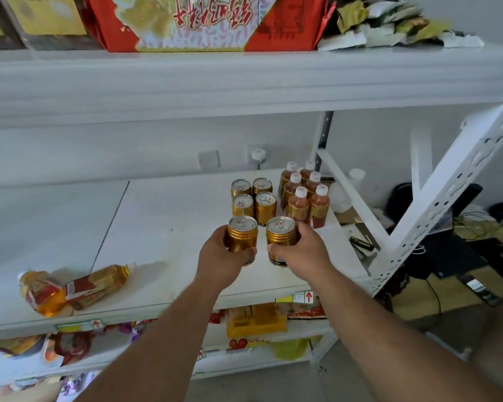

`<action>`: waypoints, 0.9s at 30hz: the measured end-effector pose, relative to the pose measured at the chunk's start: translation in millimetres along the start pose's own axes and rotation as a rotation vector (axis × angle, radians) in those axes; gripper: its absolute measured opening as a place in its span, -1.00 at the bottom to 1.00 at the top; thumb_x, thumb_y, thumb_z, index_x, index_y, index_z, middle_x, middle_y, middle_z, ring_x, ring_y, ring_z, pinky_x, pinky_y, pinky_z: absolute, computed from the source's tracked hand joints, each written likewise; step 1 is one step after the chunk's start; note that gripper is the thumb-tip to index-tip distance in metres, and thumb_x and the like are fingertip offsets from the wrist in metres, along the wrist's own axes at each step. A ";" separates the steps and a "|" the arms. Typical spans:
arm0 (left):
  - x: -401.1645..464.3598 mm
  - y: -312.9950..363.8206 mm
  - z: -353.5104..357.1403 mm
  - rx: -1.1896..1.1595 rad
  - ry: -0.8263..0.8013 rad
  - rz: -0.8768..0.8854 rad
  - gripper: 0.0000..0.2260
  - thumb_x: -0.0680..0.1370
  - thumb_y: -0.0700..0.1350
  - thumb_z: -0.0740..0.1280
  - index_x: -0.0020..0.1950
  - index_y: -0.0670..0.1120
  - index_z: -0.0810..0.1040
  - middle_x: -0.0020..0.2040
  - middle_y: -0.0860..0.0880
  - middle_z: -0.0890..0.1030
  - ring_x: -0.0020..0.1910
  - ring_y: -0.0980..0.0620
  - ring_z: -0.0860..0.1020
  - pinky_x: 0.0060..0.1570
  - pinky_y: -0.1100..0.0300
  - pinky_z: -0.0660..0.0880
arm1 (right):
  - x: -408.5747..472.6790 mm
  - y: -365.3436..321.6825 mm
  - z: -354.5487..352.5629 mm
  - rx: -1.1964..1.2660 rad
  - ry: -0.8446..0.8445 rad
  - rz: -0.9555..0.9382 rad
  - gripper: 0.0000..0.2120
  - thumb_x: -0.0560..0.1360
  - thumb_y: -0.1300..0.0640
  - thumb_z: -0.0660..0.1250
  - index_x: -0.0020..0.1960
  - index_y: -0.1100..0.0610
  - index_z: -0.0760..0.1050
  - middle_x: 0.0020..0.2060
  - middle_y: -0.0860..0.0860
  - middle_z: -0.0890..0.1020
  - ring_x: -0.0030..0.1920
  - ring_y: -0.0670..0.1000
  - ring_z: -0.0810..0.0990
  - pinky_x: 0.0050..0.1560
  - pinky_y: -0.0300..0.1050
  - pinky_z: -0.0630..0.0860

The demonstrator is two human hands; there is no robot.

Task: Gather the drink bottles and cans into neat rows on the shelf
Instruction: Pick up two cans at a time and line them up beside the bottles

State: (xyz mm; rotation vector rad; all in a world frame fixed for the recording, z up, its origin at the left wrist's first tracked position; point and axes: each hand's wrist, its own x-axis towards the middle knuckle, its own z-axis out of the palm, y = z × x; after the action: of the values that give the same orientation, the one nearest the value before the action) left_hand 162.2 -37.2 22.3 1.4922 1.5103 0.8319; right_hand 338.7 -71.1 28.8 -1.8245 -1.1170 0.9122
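Observation:
On the white shelf (157, 216), my left hand (221, 262) grips a gold can (242, 233) and my right hand (298, 256) grips another gold can (280, 236), side by side and upright. Just behind them stand several gold cans (253, 200) in two short rows. To their right, several small bottles (305, 195) with white caps and amber drink stand in two rows. Two larger bottles of yellow drink (70, 288) lie on their sides at the shelf's front left.
A red gift box (204, 21) and crumpled packaging (389, 21) sit on the upper shelf. Snack packets (256, 320) fill the lower shelf. A white slanted shelf post (436, 210) rises at right, with cables and boxes on the floor behind it.

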 end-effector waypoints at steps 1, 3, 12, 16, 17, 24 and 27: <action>7.4 -2.2 1.0 -0.001 -0.009 -0.002 -0.42 0.38 -0.07 0.58 0.35 0.03 0.46 0.08 0.14 0.55 0.06 0.09 0.52 -0.02 0.22 0.40 | 6.2 -0.6 3.5 -0.002 0.001 0.004 -0.32 0.37 0.07 0.61 0.43 -0.02 0.43 0.23 -0.08 0.59 0.24 -0.02 0.55 0.23 -0.07 0.49; 20.8 -6.4 3.6 -0.006 -0.019 -0.009 -0.40 0.38 -0.07 0.58 0.36 0.03 0.45 0.10 0.13 0.56 0.07 0.08 0.52 -0.04 0.23 0.40 | 18.5 0.0 9.9 -0.006 -0.004 0.020 -0.31 0.37 0.08 0.61 0.43 -0.01 0.43 0.22 -0.08 0.59 0.25 -0.01 0.55 0.23 -0.06 0.49; 63.5 -21.4 21.7 -0.006 -0.025 -0.064 -0.43 0.35 -0.07 0.60 0.29 0.05 0.45 0.07 0.14 0.58 0.04 0.08 0.56 -0.07 0.26 0.45 | 66.6 14.7 31.4 -0.012 -0.012 0.052 -0.38 0.31 0.12 0.63 0.30 -0.03 0.47 0.17 -0.05 0.59 0.19 0.00 0.56 0.17 -0.05 0.50; 76.2 -25.2 29.1 -0.010 -0.012 -0.090 -0.47 0.34 -0.08 0.60 0.22 0.08 0.44 0.00 0.18 0.57 -0.08 0.23 0.54 -0.22 0.36 0.42 | 85.9 23.7 36.7 -0.037 -0.015 0.050 -0.40 0.27 0.10 0.64 0.24 -0.06 0.50 0.13 -0.05 0.62 0.16 0.02 0.59 0.15 -0.05 0.53; 79.2 -26.3 31.0 -0.009 -0.009 -0.092 -0.47 0.34 -0.08 0.60 0.21 0.08 0.44 0.00 0.17 0.58 -0.08 0.24 0.54 -0.23 0.35 0.42 | 89.6 25.3 37.3 -0.037 -0.018 0.055 -0.40 0.27 0.09 0.64 0.25 -0.07 0.51 0.13 -0.05 0.63 0.16 0.02 0.59 0.15 -0.03 0.54; 95.6 -32.9 44.0 -0.018 -0.005 -0.104 -0.47 0.34 -0.08 0.60 0.20 0.11 0.43 0.05 0.16 0.59 -0.01 0.19 0.56 -0.18 0.34 0.44 | 108.5 31.5 40.6 -0.010 -0.026 0.063 -0.43 0.29 0.12 0.65 0.18 -0.14 0.48 0.09 -0.12 0.62 0.16 -0.02 0.58 0.16 -0.05 0.51; 99.5 -35.9 47.1 -0.015 -0.003 -0.114 -0.46 0.34 -0.10 0.60 0.20 0.11 0.41 0.05 0.17 0.57 -0.01 0.18 0.54 -0.19 0.38 0.41 | 111.7 33.4 44.3 -0.009 -0.018 0.063 -0.40 0.28 0.11 0.65 0.24 -0.13 0.49 0.16 -0.08 0.64 0.20 0.00 0.58 0.22 0.00 0.54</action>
State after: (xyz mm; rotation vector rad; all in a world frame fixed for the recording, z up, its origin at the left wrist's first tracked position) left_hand 194.3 54.3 -41.0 1.3822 1.5675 0.7721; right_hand 351.2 33.1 -38.6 -1.8709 -1.0815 0.9632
